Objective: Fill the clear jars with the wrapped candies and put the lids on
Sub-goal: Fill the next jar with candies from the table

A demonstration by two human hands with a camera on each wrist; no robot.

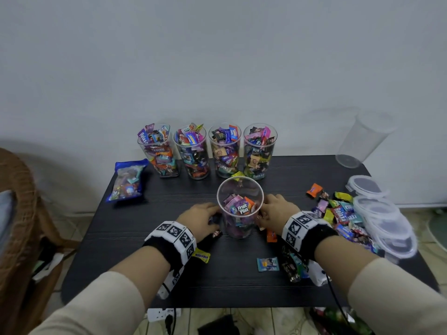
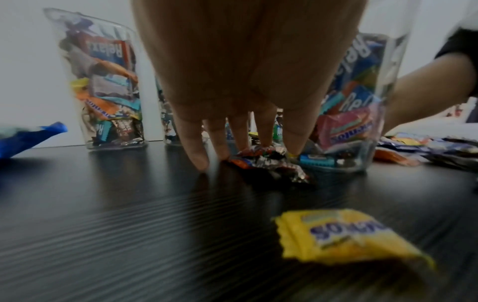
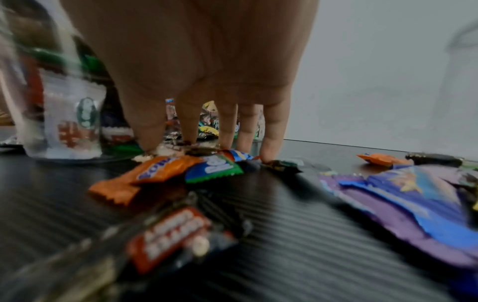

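A clear jar point(image 1: 239, 206), about half full of wrapped candies, stands at the table's middle. My left hand point(image 1: 200, 217) is low on the table just left of it. In the left wrist view the straight fingers point(image 2: 194, 143) point down, tips touching a foil-wrapped candy point(image 2: 266, 161) beside the jar point(image 2: 362, 102). My right hand point(image 1: 275, 209) sits just right of the jar. Its straight fingers point(image 3: 150, 126) press down on loose candies, among them an orange one point(image 3: 145, 177). Neither hand is closed round anything.
Four jars heaped with candies point(image 1: 208, 151) line the back edge. An empty jar point(image 1: 362, 141) leans at the back right. Clear lids point(image 1: 382, 213) and a candy pile point(image 1: 338, 213) lie at the right, a blue candy bag point(image 1: 128, 180) at the left. Stray candies point(image 1: 267, 264) lie near the front.
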